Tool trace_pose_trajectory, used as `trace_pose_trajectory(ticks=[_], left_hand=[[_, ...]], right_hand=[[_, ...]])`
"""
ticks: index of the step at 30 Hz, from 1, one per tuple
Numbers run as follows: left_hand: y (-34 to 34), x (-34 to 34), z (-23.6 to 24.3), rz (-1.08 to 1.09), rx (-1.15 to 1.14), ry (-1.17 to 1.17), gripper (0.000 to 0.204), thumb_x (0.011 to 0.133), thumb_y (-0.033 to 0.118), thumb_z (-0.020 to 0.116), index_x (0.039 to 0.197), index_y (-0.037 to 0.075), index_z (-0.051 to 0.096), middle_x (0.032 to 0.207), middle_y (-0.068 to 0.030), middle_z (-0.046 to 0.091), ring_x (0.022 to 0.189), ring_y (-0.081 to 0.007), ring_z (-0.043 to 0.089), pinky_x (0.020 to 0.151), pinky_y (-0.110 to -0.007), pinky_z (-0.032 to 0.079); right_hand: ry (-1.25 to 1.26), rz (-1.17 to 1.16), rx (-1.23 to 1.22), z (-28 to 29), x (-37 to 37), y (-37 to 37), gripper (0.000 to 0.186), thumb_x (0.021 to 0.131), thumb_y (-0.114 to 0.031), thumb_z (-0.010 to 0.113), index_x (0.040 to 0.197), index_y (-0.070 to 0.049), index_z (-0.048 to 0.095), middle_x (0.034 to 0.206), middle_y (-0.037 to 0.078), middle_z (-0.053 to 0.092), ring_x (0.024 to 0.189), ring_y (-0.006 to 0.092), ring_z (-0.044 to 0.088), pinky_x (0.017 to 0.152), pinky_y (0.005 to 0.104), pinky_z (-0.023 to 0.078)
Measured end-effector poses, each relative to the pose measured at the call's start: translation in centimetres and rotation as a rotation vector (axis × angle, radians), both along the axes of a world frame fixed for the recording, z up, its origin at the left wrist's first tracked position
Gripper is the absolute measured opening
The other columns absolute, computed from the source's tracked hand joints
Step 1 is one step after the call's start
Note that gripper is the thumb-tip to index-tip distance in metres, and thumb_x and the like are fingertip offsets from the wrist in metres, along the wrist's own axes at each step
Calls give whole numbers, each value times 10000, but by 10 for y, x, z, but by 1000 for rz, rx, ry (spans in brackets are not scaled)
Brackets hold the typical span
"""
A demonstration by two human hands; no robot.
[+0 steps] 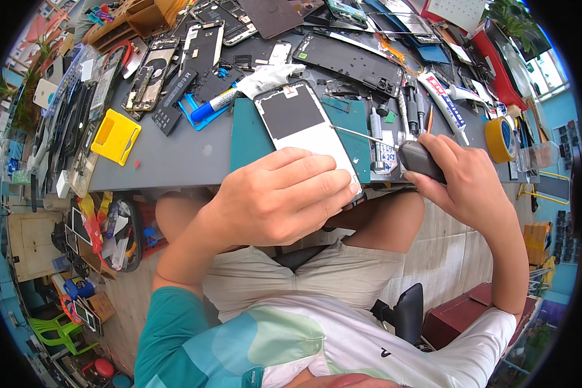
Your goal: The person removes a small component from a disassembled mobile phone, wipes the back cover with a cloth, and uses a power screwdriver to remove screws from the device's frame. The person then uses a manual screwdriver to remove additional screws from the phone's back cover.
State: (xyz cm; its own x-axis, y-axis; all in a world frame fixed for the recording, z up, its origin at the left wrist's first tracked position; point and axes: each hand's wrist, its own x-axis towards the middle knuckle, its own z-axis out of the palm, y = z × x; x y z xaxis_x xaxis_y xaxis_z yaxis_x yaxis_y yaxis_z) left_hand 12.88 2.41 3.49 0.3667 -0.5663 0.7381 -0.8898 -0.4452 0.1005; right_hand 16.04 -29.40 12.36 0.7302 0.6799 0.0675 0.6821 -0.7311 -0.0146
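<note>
A phone screen panel (312, 143), silver-white at the lower part with a dark rectangle above, lies tilted on a green mat (244, 132) at the table's front edge. My left hand (288, 197) is closed over its near end, with the fingers bent across its face and the thumb hidden. In my right hand (462, 181) is a black-handled tool (421, 159) with a long thin metal shaft. The shaft points left, and its tip is at the panel's right edge; whether it touches I cannot tell.
Beyond the mat lie a blue-and-white marker (215, 107), a crumpled white cloth (268, 79) and several opened phone parts. A yellow plastic holder (116, 137) sits left. To the right are a white tube (443, 107), a yellow tape roll (500, 140) and a red case (498, 70).
</note>
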Motion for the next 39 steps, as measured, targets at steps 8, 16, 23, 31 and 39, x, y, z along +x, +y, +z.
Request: trace_pose_trajectory(ticks=[8, 16, 23, 31, 39], left_hand=[[0, 0, -1, 3, -7, -5, 419, 693, 96, 812, 1110, 66, 838, 1113, -36, 754, 1027, -223, 761, 883, -373, 627], [2, 1, -1, 1, 7, -16, 386, 720, 101, 813, 1103, 69, 839, 1119, -33, 756, 1028, -217, 761, 876, -366, 630], [2, 1, -2, 0, 2, -26, 352, 746, 91, 809, 1096, 63, 839, 1125, -38, 755, 1028, -213, 762, 857, -354, 629], [0, 2, -5, 14, -22, -61, 335, 741, 88, 809, 1074, 56, 837, 1089, -37, 756, 991, -210, 759, 846, -348, 629], [-1, 3, -6, 12, -30, -67, 330, 748, 90, 801, 1074, 55, 837, 1077, -40, 759, 974, -213, 760, 850, -347, 630]], right_hand=[[2, 14, 12, -2, 10, 3, 519, 972, -355, 824, 1316, -8, 648, 1017, 166, 740, 760, 397, 713, 660, 478, 552], [-20, 11, 21, -5, 18, 7, 479, 970, -351, 825, 1274, -25, 648, 993, 161, 734, 757, 393, 710, 658, 480, 548], [-28, 25, 38, -6, 25, 10, 482, 971, -355, 828, 1277, -28, 651, 957, 151, 710, 776, 384, 707, 661, 474, 541], [-27, 19, 21, -6, 31, 13, 515, 969, -360, 832, 1315, -23, 653, 950, 152, 709, 749, 378, 697, 645, 465, 532], [-31, 5, 14, -4, 28, 14, 499, 968, -358, 832, 1293, -23, 656, 957, 154, 710, 763, 383, 700, 654, 471, 534]])
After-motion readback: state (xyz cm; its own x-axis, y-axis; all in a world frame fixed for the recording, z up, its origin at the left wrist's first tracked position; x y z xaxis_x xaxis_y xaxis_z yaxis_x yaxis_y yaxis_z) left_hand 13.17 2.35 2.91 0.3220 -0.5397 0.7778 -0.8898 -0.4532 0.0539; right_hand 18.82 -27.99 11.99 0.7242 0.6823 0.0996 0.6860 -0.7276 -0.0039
